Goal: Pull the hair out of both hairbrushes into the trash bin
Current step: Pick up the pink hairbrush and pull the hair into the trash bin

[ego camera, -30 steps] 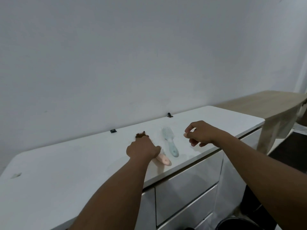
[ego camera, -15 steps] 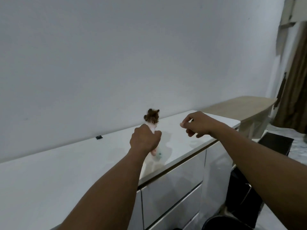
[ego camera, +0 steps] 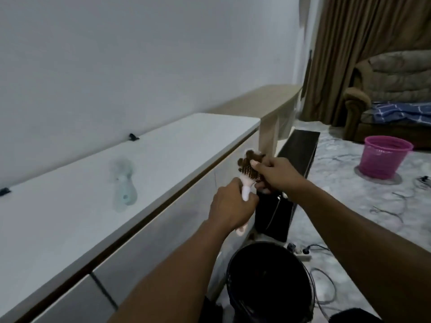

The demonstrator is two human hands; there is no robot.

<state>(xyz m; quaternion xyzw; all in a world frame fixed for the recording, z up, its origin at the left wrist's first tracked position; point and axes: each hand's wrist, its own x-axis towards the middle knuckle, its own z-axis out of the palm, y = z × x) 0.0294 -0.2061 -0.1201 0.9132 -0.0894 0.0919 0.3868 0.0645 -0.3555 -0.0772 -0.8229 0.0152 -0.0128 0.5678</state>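
The left hand (ego camera: pixel 229 206) is wrapped tight around the handle of a pink hairbrush (ego camera: pixel 247 183). The brush points up and away, out past the front edge of the white cabinet (ego camera: pixel 70 206). A clump of brown hair (ego camera: pixel 250 157) sits in its bristles. The right hand (ego camera: pixel 275 172) is on the head of the brush, and its fingers (ego camera: pixel 255 163) pinch into the hair.

A black trash bin (ego camera: pixel 270 283) stands on the floor, close to the cabinet drawers. It is lower in the picture than both hands. It looks dark inside, and I cannot tell what is in it.

The other brush, a light blue hairbrush (ego camera: pixel 123 183), lies flat on top of the cabinet, well apart from the hands. It looks blurry. Its bristle end points to the wall, and there is pale fuzz on it.

Farther off on the floor is a pink basket (ego camera: pixel 384 159). Behind it is a brown armchair (ego camera: pixel 391 94) with a blue cloth on the seat. Thin cables (ego camera: pixel 324 276) lie on the floor near the bin.
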